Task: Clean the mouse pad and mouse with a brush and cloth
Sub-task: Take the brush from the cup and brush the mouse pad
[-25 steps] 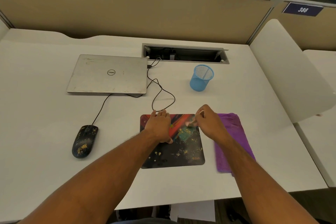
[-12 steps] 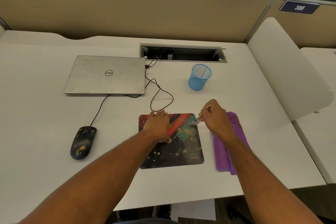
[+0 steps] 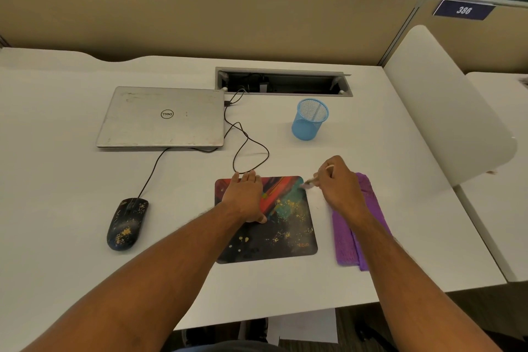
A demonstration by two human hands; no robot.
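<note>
A colourful mouse pad (image 3: pixel 288 233) speckled with yellowish crumbs lies on the white desk. My left hand (image 3: pixel 246 197) presses flat on its far left part, fingers straight. My right hand (image 3: pixel 340 186) grips a small brush (image 3: pixel 309 184), whose bristles touch the pad's far right edge. A purple cloth (image 3: pixel 347 240) lies folded just right of the pad, partly under my right forearm. The black wired mouse (image 3: pixel 127 224), also speckled yellow, sits apart at the left.
A closed silver laptop (image 3: pixel 161 117) lies at the back left, with the mouse cable (image 3: pixel 248 148) looping towards the pad. A blue mesh cup (image 3: pixel 310 118) stands behind the pad. An open cable slot (image 3: pixel 283 81) sits by the partition; a white divider (image 3: pixel 445 106) rises at the right.
My right hand has swept the brush from the pad's middle rightwards to its far right edge. My left hand has stayed pressed on the pad.
</note>
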